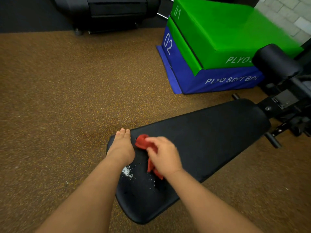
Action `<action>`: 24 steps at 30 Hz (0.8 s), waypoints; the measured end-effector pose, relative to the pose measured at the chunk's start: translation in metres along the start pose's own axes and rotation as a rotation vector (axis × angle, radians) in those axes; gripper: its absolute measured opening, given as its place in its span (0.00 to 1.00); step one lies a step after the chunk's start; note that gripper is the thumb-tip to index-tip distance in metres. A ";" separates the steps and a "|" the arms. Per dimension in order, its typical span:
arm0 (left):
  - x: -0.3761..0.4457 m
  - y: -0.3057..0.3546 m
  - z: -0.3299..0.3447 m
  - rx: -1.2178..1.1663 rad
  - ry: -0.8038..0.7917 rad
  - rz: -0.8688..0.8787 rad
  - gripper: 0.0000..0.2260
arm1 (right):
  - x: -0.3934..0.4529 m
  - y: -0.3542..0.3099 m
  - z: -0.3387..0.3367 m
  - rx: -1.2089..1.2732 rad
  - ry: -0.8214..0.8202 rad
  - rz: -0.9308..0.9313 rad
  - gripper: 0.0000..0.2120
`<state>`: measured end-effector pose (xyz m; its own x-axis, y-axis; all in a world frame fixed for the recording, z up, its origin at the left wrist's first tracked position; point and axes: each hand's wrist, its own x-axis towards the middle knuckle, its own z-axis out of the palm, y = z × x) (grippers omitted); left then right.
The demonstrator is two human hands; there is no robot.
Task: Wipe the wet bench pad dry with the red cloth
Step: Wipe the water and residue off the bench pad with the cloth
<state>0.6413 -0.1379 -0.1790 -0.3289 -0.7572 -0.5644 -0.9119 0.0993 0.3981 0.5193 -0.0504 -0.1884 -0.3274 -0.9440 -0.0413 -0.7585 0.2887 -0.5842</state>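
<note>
My right hand [164,156] grips the bunched red cloth [146,145] on the near end of the black bench pad [210,137]; my left hand [122,145] lies flat, fingers straight, at the pad's left edge. I think the risk is that a crumpled cloth only smears the shining droplets [127,171] near my left wrist, or pushes them onto the speckled rubber floor [67,98]. The pad looks smooth, padded and rounded; the cloth soft and wrinkled.

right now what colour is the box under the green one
Blue box, white lettering; seen in the head view.
</note>
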 end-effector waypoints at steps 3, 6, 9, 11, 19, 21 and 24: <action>-0.003 -0.001 -0.003 -0.022 -0.014 0.020 0.34 | 0.029 0.017 -0.019 0.021 0.185 0.162 0.16; -0.004 -0.006 -0.006 -0.065 -0.034 0.058 0.34 | 0.055 0.028 -0.026 -0.092 0.141 0.243 0.17; -0.003 -0.012 -0.007 -0.102 -0.049 0.084 0.35 | 0.065 0.022 -0.017 -0.174 0.060 0.265 0.18; -0.003 -0.014 -0.009 -0.136 -0.065 0.096 0.34 | 0.067 0.012 -0.011 -0.167 0.052 0.255 0.18; -0.005 -0.017 -0.011 -0.204 -0.044 0.124 0.33 | 0.049 -0.020 0.007 -0.185 -0.076 0.108 0.17; -0.005 -0.017 -0.010 -0.209 -0.036 0.131 0.33 | 0.041 -0.025 0.011 -0.175 -0.103 0.062 0.17; -0.007 -0.020 -0.009 -0.213 -0.027 0.146 0.34 | 0.034 -0.028 0.014 -0.168 -0.145 0.006 0.17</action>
<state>0.6636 -0.1397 -0.1763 -0.4628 -0.7267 -0.5077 -0.7828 0.0662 0.6187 0.5376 -0.0924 -0.1851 -0.2574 -0.9517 -0.1674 -0.8438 0.3058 -0.4410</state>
